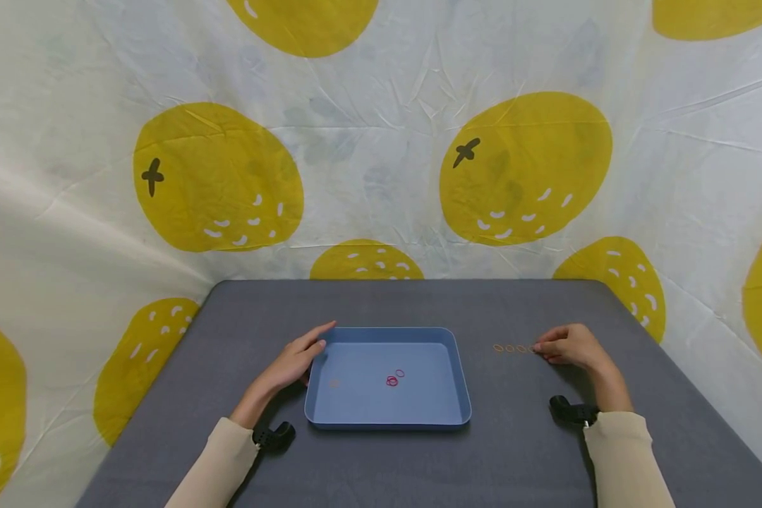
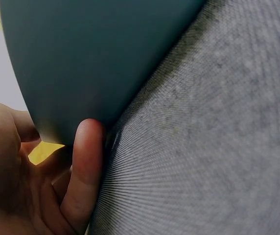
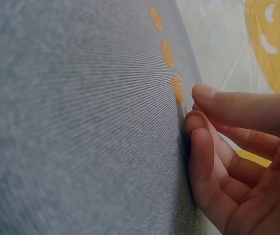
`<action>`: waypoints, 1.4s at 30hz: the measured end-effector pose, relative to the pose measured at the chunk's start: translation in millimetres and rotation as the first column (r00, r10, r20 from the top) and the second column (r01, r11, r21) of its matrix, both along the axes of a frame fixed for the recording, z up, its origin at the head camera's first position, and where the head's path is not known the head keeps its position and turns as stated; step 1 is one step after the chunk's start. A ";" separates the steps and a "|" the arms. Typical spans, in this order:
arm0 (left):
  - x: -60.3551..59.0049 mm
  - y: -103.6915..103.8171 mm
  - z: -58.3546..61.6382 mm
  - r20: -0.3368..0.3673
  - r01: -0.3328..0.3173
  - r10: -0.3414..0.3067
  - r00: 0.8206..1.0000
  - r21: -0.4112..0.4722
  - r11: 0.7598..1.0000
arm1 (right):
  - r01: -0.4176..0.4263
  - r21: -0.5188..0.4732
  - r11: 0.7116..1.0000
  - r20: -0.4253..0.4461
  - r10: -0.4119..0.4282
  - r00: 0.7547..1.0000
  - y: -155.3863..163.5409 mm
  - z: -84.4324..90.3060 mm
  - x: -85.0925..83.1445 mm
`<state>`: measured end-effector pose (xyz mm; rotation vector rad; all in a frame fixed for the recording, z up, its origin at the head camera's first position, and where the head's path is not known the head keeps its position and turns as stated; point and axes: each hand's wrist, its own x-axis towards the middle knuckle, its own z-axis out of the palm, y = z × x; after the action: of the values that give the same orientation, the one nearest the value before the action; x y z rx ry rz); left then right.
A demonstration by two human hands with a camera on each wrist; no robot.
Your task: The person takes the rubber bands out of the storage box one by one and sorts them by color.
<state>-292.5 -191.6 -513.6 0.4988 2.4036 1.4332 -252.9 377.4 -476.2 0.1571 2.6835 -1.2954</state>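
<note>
A shallow blue tray (image 1: pixel 387 416) lies on the grey table. My left hand (image 1: pixel 295 361) holds its left side near the far corner, thumb over the rim; in the left wrist view a fingertip (image 2: pixel 88 134) touches the outer wall. Inside the tray are a few red rubber bands (image 1: pixel 391 381) and a faint orange one (image 1: pixel 335 383). Right of the tray, small orange rubber bands (image 1: pixel 510 348) form a row. My right hand (image 1: pixel 571 346) pinches at the row's right end, its fingertips partly hiding the last orange band. Three bands (image 3: pixel 167 54) show in the right wrist view.
The grey table (image 1: pixel 394 466) reaches back to a white cloth (image 1: pixel 368 169) printed with yellow fruit. This cloth also hangs at both sides. Black wrist cameras (image 1: pixel 571 410) sit on both wrists, close above the table.
</note>
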 end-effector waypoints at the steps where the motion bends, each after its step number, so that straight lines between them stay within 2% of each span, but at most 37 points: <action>1: 0.1 0.1 0.2 0.001 -0.001 0.001 1.000 -0.001 1.000 | -0.010 -0.007 1.000 -0.005 0.010 1.000 0.4 0.4 0.3; 10: -0.5 0.1 0.8 0.003 -0.009 0.009 1.000 0.003 1.000 | -0.046 -0.075 0.996 -0.017 0.045 0.999 2.0 6.5 -0.6; 18: -2.7 0.3 -1.2 -0.005 -0.009 0.009 1.000 0.000 1.000 | -0.115 -0.039 0.993 -0.048 0.113 0.992 -3.0 11.9 -3.0; 24: -2.7 -0.2 -1.9 0.007 -0.005 0.005 1.000 -0.009 1.000 | -0.146 -0.028 0.989 -0.066 0.144 0.987 -14.5 18.4 -2.6; 31: -0.7 -1.4 -3.4 0.007 -0.005 0.005 1.000 0.003 1.000 | -0.167 -0.099 0.981 -0.094 0.158 0.983 -29.4 28.5 0.8; 36: -0.5 -1.4 -3.4 0.007 -0.006 0.006 1.000 0.011 1.000 | -0.210 -0.105 0.972 -0.141 0.195 0.971 -37.1 34.6 0.6; 42: -0.2 0.2 -2.6 0.002 -0.010 0.010 1.000 -0.005 1.000 | -0.215 -0.121 0.969 -0.158 0.195 0.968 -48.1 42.4 0.0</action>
<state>-292.7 -191.4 -516.2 0.4843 2.4111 1.4310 -252.9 329.3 -433.8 -0.2356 2.6270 -1.4686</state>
